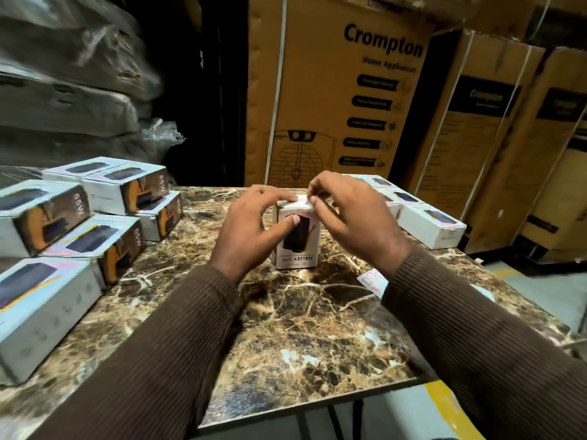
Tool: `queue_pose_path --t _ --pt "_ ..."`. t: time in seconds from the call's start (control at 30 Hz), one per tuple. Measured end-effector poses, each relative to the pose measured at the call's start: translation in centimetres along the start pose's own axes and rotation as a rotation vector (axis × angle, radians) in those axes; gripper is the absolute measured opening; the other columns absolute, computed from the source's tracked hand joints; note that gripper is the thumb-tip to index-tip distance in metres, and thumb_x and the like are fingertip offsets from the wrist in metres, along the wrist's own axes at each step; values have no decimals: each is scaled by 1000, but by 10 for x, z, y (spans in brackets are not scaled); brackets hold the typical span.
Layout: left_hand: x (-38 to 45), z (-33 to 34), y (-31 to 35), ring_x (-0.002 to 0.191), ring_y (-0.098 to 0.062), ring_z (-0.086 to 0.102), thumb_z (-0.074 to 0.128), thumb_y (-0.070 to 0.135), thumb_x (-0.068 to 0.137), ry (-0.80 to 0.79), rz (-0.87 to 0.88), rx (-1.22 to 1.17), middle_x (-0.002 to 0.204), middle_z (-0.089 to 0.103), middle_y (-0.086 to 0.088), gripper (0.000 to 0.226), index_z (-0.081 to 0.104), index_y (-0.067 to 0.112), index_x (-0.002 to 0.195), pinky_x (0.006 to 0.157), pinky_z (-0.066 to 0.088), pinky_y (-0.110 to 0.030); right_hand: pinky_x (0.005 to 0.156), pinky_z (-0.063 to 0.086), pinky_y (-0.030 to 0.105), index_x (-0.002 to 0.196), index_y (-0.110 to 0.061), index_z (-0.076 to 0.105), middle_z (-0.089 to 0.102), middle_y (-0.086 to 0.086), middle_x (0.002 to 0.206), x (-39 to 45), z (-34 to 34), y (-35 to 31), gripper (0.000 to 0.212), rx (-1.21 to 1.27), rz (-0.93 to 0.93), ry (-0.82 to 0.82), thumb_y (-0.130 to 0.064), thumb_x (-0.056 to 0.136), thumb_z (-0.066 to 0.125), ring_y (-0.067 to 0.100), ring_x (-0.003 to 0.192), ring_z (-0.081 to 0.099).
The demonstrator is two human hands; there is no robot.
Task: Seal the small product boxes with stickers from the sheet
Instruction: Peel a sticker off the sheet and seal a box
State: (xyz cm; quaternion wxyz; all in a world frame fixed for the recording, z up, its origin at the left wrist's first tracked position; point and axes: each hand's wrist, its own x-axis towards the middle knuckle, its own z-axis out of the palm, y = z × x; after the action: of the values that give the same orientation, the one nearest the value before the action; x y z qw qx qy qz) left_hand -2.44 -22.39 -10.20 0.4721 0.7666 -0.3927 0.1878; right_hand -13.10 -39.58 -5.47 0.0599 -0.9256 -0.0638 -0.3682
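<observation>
From the head view, a small white product box (296, 239) stands upright mid-counter on the brown marbled counter (295, 328). The left hand (251, 230) grasps its left side; the right hand (347, 214) pinches a pale pink sticker (304, 201) at the box top. A white sticker sheet (371, 281) lies near right.

Surface: a marble-patterned table (286, 328).
Centre: one upright box (297, 249).
Left: stacked boxes (79, 217).
Right: more boxes (428, 223), a sticker sheet (371, 281).
</observation>
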Motion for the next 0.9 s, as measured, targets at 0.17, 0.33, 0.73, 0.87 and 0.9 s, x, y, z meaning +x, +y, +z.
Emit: queue_pose_path --t 0.17,0.33,0.73,0.87,0.9 --pt "1 2 1 120 -11 54 77 40 91 4 -8 -5 124 59 8 31 72 33 121 102 46 -38 71 49 34 109 -22 60 67 -6 96 3 14 -1 9 -57 39 36 -27 105 55 14 87 59" --pt "2 3 1 120 -13 53 76 43 90 -2 -9 1 122 57 7 32 71 34 120 99 46 -37 71 52 36 108 -20 61 68 -4 94 0 16 -2 9 -105 55 78 -26 104 56 16 85 62" --pt "2 4 -1 119 -11 54 76 41 91 7 15 -28 122 59 8 30 70 34 120 100 46 -35 67 40 28 105 -22 60 61 -8 94 -2 18 -9 10 -232 32 62 -31 103 56 13 83 55" --pt "2 5 -2 119 -10 55 76 42 91 8 17 -24 122 59 9 30 70 35 120 98 44 -32 68 39 26 104 -22 63 60 -8 94 -3 19 -8 11 -228 38 50 -31 101 58 12 85 55" --pt "2 5 -3 119 -11 55 76 42 91 8 19 -23 122 59 9 31 70 34 120 98 44 -32 69 40 26 104 -22 63 60 -8 94 -3 19 -8 12 -221 39 48 -32 101 58 11 85 55"
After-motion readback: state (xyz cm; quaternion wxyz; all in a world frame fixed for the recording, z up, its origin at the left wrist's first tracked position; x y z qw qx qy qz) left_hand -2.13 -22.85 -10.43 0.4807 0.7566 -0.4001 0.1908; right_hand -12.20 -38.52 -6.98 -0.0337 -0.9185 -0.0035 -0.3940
